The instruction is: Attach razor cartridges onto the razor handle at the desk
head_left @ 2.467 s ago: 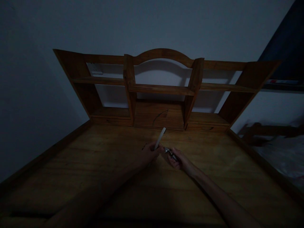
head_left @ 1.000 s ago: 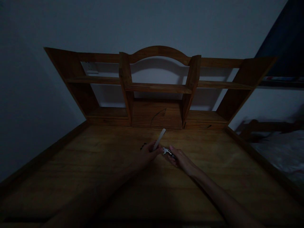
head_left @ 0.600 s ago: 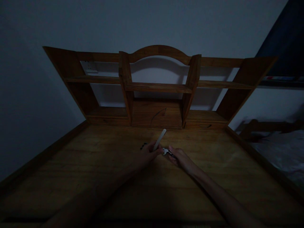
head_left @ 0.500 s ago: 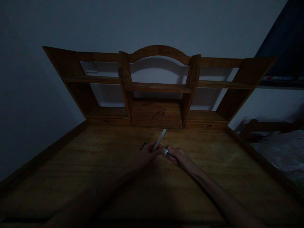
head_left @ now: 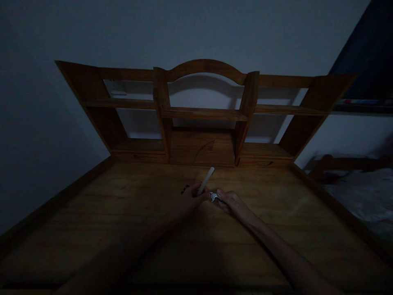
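My left hand (head_left: 192, 200) is above the middle of the wooden desktop (head_left: 129, 217), its fingers closed around a pale, slim stick (head_left: 206, 181) with a rounded end. The stick slants up and away to the right. My right hand (head_left: 230, 200) is closed on a small silver metal tool (head_left: 214, 196), whose exact kind is too dark and small to make out. The tool's shiny head points left and meets the fingertips of my left hand. Just beyond my left hand lie small black pieces (head_left: 185, 189), partly hidden by it.
A wooden shelf unit (head_left: 204, 113) with cubbies and small drawers stands along the desk's back edge. Raised wooden rims (head_left: 331, 205) border the desk sides. A wall socket (head_left: 117, 87) shows behind the left shelves. Pale bedding (head_left: 362, 196) is to the right. The room is dim.
Almost nothing differs. Both hands keep their hold on the stick and the silver tool, with only a very slight shift of the fingers.
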### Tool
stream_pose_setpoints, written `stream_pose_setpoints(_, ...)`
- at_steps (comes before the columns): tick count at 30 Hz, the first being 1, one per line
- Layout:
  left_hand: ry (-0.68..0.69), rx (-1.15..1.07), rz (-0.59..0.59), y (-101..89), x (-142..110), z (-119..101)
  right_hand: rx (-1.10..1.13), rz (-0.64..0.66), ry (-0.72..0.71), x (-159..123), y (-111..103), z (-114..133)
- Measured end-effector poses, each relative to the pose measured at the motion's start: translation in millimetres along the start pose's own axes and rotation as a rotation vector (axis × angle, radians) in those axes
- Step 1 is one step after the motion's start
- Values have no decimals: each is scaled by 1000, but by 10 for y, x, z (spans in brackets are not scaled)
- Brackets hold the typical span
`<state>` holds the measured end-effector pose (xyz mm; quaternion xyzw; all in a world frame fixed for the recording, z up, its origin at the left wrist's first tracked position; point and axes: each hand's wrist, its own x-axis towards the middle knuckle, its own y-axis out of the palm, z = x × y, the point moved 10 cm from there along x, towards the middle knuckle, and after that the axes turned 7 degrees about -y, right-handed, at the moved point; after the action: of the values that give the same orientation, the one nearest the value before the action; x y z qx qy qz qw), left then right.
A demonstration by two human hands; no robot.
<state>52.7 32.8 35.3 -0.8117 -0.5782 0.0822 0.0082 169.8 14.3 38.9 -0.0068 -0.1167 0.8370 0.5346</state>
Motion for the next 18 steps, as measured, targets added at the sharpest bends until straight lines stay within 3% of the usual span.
stream_pose_setpoints(8, 63, 62, -82, -64, -33, -69, 14, 51, -51, -16, 74, 30)
stream_pose_setpoints(18, 106, 65, -45, -25, -43, -78, 25, 108, -39, -56, 179, -35)
